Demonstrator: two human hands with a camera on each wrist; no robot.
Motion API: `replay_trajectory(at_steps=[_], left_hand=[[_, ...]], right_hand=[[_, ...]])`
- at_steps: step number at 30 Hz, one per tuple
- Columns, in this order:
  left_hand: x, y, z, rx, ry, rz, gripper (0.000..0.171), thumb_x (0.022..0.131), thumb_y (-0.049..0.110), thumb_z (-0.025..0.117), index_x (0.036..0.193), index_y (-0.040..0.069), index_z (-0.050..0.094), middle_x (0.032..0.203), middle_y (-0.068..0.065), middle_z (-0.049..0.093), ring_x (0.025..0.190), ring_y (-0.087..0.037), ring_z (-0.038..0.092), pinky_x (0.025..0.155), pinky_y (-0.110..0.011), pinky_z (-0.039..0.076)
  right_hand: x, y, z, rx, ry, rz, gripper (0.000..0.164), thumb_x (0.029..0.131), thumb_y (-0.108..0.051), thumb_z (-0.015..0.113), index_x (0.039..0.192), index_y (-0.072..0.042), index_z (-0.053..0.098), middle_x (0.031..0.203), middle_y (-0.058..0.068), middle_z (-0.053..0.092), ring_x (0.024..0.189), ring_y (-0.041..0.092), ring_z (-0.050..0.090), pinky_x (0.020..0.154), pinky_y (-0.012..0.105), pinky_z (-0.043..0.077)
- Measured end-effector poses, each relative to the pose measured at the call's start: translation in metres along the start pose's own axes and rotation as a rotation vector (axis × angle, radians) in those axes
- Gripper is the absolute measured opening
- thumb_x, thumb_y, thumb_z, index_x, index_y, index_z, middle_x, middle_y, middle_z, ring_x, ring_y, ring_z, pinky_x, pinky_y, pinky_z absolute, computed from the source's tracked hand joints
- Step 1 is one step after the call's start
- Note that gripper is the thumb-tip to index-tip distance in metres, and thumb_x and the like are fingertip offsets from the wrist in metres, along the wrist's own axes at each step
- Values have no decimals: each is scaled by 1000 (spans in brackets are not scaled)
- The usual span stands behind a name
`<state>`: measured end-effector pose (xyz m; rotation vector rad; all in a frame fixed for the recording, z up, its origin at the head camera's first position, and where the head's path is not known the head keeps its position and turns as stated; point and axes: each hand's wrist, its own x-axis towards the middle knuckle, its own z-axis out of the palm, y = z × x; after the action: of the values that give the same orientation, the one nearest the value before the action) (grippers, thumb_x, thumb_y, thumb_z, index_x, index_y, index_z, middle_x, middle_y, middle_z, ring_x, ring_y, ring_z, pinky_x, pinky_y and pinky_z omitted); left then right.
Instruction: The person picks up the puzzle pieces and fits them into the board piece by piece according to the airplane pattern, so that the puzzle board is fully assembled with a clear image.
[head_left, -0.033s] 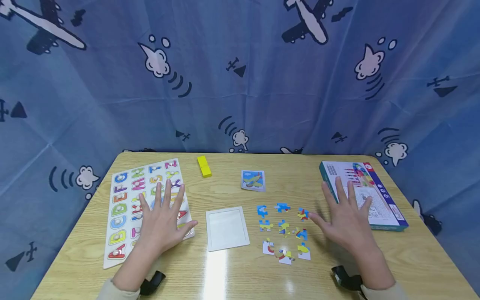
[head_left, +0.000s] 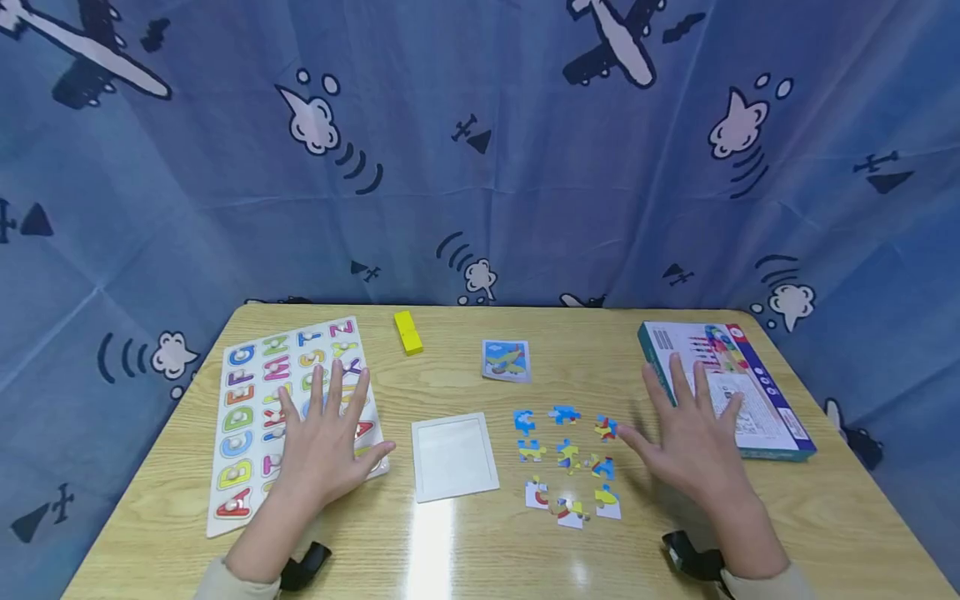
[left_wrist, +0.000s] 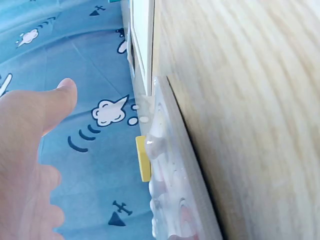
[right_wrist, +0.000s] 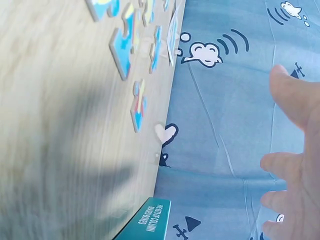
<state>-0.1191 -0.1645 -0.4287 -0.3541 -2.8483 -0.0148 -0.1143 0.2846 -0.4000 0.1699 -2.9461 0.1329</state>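
My left hand [head_left: 322, 454] is spread out over the alphabet board [head_left: 232, 379], which has colourful knobbed letters. In the left wrist view a gap shows between this hand and the board [left_wrist: 175, 185]. My right hand [head_left: 693, 446], also with fingers apart, is raised between the jigsaw pieces [head_left: 567, 454] and a flat box [head_left: 772, 417]. Its thumb overlaps the red and blue piece [head_left: 605, 428] in the head view. The pieces lie in loose rows, coloured blue, yellow, red and white. A white square puzzle tray [head_left: 455, 458] lies between the hands. Neither hand holds anything.
A small picture card [head_left: 506, 361] with a yellow plane lies behind the pieces. A yellow block [head_left: 408, 332] is near the table's back edge. The wooden table [head_left: 375, 550] meets a blue curtain [head_left: 420, 167] with printed planes. The box's green side [right_wrist: 150, 222] shows in the right wrist view.
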Motion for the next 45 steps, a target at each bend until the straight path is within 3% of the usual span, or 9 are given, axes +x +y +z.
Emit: replay_trajectory(at_steps=[6,13,20,24,30,36,40,45], left_hand=[[-1,0,5,-18,3,8,100,78,73,52,154,19,14,158,-22,9,142,-46,14,105,-75,3],[0,3,8,-71,-20,23,97,80,70,54,153,17,19,158,-21,8,145,-41,6,109,-71,1],[0,7,12,-91,-49,57,95,82,66,55,153,15,19,157,-22,11,145,-38,10,111,-67,7],[0,14,14,-146,-41,117,92,83,59,60,152,11,22,156,-23,15,143,-39,18,112,-63,16],[-2,28,14,-205,-25,266,82,83,44,68,145,1,35,150,-24,31,138,-37,34,109,-49,37],[-8,44,14,-386,-163,292,65,87,36,66,138,0,48,145,-17,44,127,-32,49,98,-42,48],[-9,49,15,-501,-236,268,61,87,31,67,136,-1,49,145,-18,43,129,-32,48,102,-43,44],[-10,50,18,-541,-288,241,65,86,30,69,137,-4,47,147,-20,38,134,-32,42,106,-44,39]], right_hand=[[-1,1,4,-19,0,6,92,84,-67,51,153,-16,18,157,24,9,143,47,-4,96,82,-8],[-2,1,8,-16,-14,4,93,84,-67,51,154,-18,12,158,22,6,143,47,-4,97,80,-9],[-4,-3,13,-5,-21,-7,91,85,-67,50,153,-14,20,158,22,8,144,45,-3,100,80,-4],[-4,-5,15,-1,-11,-21,89,85,-65,52,151,-11,26,156,22,15,145,43,2,103,77,2],[-4,-10,19,59,-44,-45,84,86,-60,55,148,-8,31,155,23,20,143,43,14,107,72,10],[-2,-16,23,133,-61,-94,81,88,-56,56,147,-6,34,155,21,23,143,41,18,109,68,16],[2,-23,25,196,-65,-128,77,88,-50,60,147,-7,34,154,18,27,142,39,21,110,63,21],[8,-37,27,308,-54,-186,67,88,-34,67,142,-3,42,147,17,39,135,38,36,107,58,34]])
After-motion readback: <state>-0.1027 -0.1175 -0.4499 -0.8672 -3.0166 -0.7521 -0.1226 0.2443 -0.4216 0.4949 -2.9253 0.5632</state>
